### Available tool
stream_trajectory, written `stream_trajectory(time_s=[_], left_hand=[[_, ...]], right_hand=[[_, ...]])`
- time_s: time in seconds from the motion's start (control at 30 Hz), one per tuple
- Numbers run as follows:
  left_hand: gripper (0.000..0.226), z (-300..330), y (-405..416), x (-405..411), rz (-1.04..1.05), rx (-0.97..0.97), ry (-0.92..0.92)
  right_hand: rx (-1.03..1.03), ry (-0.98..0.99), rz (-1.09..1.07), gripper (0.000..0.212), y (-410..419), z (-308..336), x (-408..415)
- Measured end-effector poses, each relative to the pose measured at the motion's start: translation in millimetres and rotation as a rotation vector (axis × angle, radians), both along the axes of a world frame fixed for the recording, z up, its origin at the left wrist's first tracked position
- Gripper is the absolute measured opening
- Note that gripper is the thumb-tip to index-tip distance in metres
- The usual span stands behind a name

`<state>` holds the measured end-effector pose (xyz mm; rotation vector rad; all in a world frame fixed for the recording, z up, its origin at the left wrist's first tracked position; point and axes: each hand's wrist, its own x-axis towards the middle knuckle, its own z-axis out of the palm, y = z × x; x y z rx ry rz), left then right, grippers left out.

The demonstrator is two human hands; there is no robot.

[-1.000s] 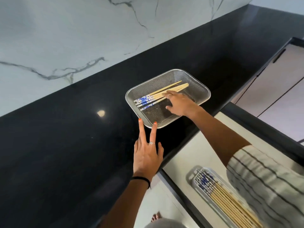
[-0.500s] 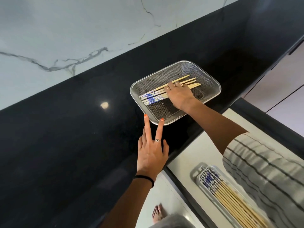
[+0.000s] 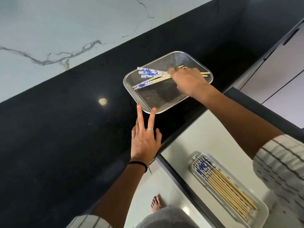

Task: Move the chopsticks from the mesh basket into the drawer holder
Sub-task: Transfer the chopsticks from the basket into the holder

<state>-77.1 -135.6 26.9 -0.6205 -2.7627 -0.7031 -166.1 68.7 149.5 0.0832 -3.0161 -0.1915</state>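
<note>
Over the mesh basket (image 3: 160, 102), right hand (image 3: 187, 81) gripping chopsticks (image 3: 148, 74); left hand (image 3: 144, 140) flat.

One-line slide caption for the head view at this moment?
Right hand gathers blue-patterned chopsticks in the mesh basket while left hand steadies its rim; the drawer holder already holds more.

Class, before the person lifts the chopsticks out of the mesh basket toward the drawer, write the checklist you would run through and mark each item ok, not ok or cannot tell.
1. Right hand grips the chopsticks: ok, fingers are curled over the plain ends.
2. All chopsticks gathered in one bundle: not ok, the blue ends fan apart.
3. Mesh basket steadied: ok, two straight fingers of the left hand touch its near rim.
4. Drawer open: ok.
5. Room in the drawer holder: cannot tell, it already holds many chopsticks.
</note>
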Motion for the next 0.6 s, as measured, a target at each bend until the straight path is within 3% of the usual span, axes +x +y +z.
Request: stream_trajectory(time_s=[0.1,0.17,0.3,0.37,0.53,0.6], left_hand=[[0.077,1.2,-0.9,1.2,-0.01,0.001,-0.018],[0.077,2.0,-0.8,0.8,-0.016,-0.003,-0.027],[0.077,3.2,0.7,1.6,-0.004,-0.001,-0.018],[0.077,1.6,-1.6,0.8,0.002,0.0,-0.009],[0.078,2.4,0.2,1.5,-0.003,-0.004,-0.02],[0.078,1.5,0.1,1.2,-0.02,0.014,-0.021]], right_hand=[[-0.114,0.106,-0.041,0.038,14.8,11.5,35.4],[-0.251,0.162,-0.125,0.024,32.0,12.7,64.2],[-0.732,0.21,-0.223,0.012,67.2,-0.4,135.7],[-0.915,0.108,-0.26,0.012,79.6,-19.7,169.3],[-1.173,-0.371,-0.391,0.014,108.8,-90.1,239.5],[-1.414,-0.484,-0.439,0.022,108.3,-109.7,258.7]])
